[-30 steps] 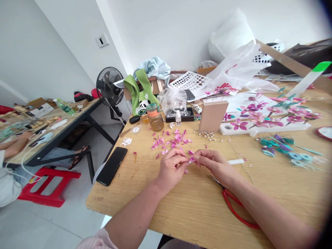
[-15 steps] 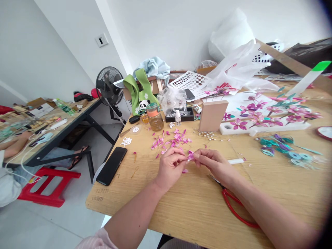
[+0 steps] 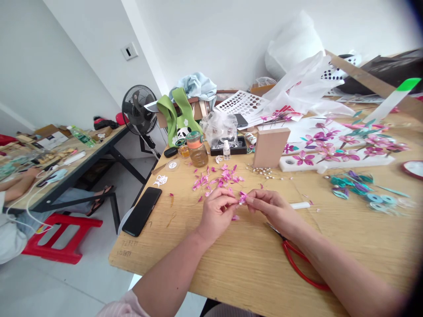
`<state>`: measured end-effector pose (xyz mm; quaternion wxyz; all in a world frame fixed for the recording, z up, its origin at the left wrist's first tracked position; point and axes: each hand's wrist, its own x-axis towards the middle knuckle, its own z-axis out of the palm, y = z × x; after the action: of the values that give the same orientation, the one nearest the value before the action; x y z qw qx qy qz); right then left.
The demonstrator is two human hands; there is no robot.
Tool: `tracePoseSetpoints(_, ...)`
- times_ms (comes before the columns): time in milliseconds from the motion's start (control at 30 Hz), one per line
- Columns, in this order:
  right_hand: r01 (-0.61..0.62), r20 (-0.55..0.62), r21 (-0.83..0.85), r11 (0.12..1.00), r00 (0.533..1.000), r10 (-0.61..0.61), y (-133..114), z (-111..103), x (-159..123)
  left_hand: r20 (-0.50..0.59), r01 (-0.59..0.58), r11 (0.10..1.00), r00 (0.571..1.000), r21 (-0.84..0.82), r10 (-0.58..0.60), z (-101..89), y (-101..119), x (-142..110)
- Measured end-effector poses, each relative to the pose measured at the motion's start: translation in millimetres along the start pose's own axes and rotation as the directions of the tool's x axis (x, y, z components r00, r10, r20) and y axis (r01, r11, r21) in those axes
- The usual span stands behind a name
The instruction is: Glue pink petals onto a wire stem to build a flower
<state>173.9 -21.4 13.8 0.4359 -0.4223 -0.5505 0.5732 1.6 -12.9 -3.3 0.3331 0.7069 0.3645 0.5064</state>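
Note:
Between my two hands, above the wooden table (image 3: 211,264), is a small pink flower (image 3: 243,198) with a pale bead at its lower side. My left hand (image 3: 218,213) pinches it from the left with thumb and forefinger. From the right, my right hand (image 3: 272,207) closes its fingertips on the petals. Behind the hands lies a scatter of loose pink petals (image 3: 226,176). Scissors with red handles (image 3: 306,268) lie partly under my right forearm. A white stick (image 3: 300,205) rests just beyond my right wrist.
A black phone (image 3: 142,211) lies near the left edge. Behind the petals stand a jar (image 3: 197,152), a small bottle (image 3: 226,150) and a brown block (image 3: 271,147). Finished pink flowers (image 3: 330,152) stand in white foam on the right, near teal ribbons (image 3: 352,182). Another person's arm (image 3: 23,184) rests at the left table.
Almost nothing differs. Both hands keep their pinch on the pink flower, with only a very slight shift of the fingers.

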Motion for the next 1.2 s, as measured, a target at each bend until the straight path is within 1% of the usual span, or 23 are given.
tracePoseSetpoints(133, 0.007, 0.013, 0.013, 1.000, 1.000, -0.007, 2.9, -1.4, 1.0, -0.012, -0.020, 1.000, 1.000, 0.019, 0.021, 0.0, 0.5, 0.1)
tracePoseSetpoints(200, -0.004, 0.020, 0.031, 1.000, 1.000, 0.003, 4.4, -0.8, 1.7, 0.002, -0.032, 0.999, 0.999, 0.037, 0.032, -0.3, 0.7, 0.1)
tracePoseSetpoints(400, -0.056, 0.040, 0.134, 0.989, 0.998, 0.051, 6.6, 2.0, 1.2, 0.045, -0.151, 0.977, 0.988, 0.150, 0.145, -1.5, -0.5, -1.2)
tracePoseSetpoints(567, -0.073, 0.032, 0.123, 0.990, 0.997, 0.069, 5.3, 2.7, 0.4, 0.071, -0.148, 0.980, 0.988, 0.131, 0.140, -0.9, -1.4, -3.4)
tracePoseSetpoints(800, -0.069, 0.026, 0.086, 0.994, 0.997, 0.067, 3.3, 4.4, 0.7, 0.070, -0.198, 0.964, 0.980, 0.178, 0.188, -0.8, -0.3, -1.7)
tracePoseSetpoints(967, -0.056, 0.031, 0.100, 0.993, 0.998, 0.054, 2.6, 4.6, 0.8, 0.078, -0.139, 0.982, 0.988, 0.130, 0.130, -1.1, -0.8, -3.1)
tracePoseSetpoints(1067, -0.052, 0.034, 0.116, 0.992, 0.998, 0.048, 3.7, 3.7, 1.0, 0.077, -0.142, 0.982, 0.988, 0.122, 0.133, -0.8, -1.6, -3.2)
tracePoseSetpoints(1200, -0.064, 0.031, 0.092, 0.994, 0.998, 0.061, 4.2, 3.2, 0.8, 0.074, -0.159, 0.979, 0.986, 0.131, 0.150, -0.3, -1.8, -2.7)
